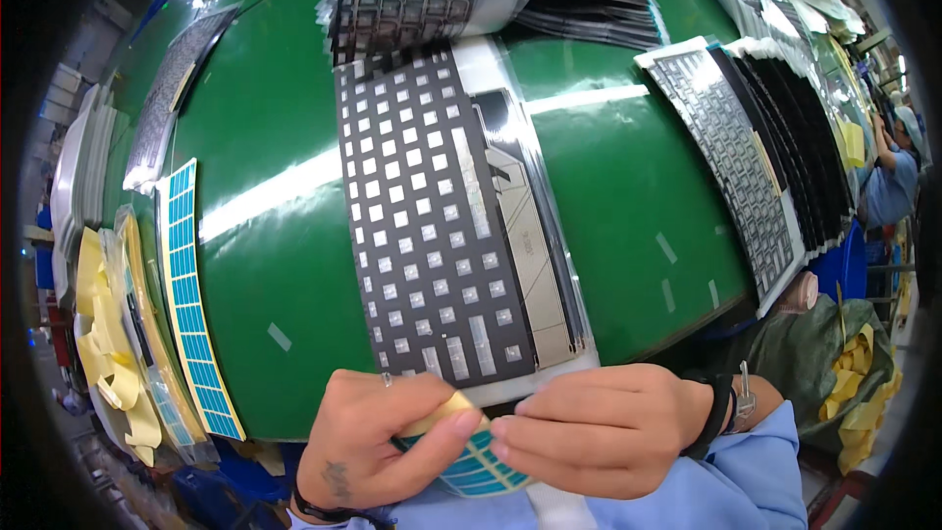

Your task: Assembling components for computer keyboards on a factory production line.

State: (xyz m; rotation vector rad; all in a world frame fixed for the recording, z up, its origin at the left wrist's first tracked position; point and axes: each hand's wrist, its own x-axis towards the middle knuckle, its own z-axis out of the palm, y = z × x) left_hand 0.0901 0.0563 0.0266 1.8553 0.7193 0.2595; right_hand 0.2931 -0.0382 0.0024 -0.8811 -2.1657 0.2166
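At lower centre of frame, the left hand grips a curled yellow-and-blue paper sticker sheet; the right hand meets its edge, grip indeterminable. Tighter bending could crease it.

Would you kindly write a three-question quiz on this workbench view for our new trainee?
1. What is the left hand holding?
A) a screwdriver
B) a sheet of blue labels
C) a pair of scissors

2. True or false: the long strip of blue labels on the table lies to the right of the black panel with square cut-outs.

3. Fill the gap: the tabletop is ____ in colour.

Key: 1. B; 2. False, it lies to the left; 3. green.
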